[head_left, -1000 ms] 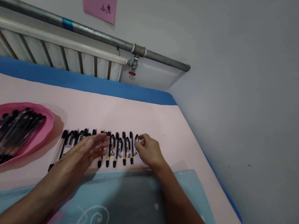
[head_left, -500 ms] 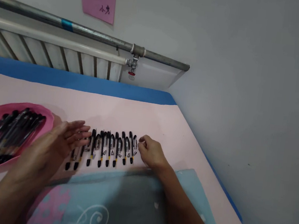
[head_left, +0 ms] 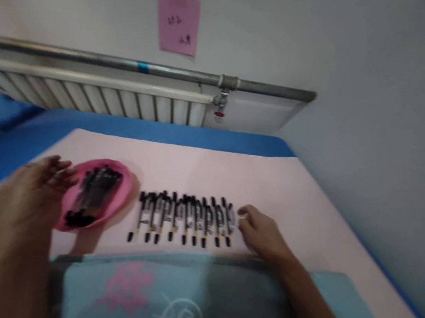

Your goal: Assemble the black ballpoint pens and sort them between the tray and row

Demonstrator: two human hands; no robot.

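My left hand (head_left: 38, 189) is raised at the left edge of a pink basin (head_left: 126, 190), palm turned inward and fingers apart, blurred by motion. Inside the basin lies a heap of black-capped clear pens (head_left: 98, 191). A row of similar pens (head_left: 187, 220) lies side by side on the pale pink surface, with separate black-and-clear caps and small parts between them. Just past the row's right end, my right hand (head_left: 261, 232) rests with its fingers curled inward. Whatever those fingers might hold is hidden.
A light blue patterned cloth (head_left: 149, 295) covers the near side of the pale pink surface (head_left: 203, 168), which has a blue border (head_left: 184, 135). Behind are a white radiator (head_left: 145, 105), a metal pipe (head_left: 184, 74) and a red-handled valve (head_left: 219, 114). A pink note (head_left: 178, 23) hangs on the wall.
The view has swung left and up. My left hand has moved away from the row's left end to the basin's left side. My right hand stays beside the row's right end.
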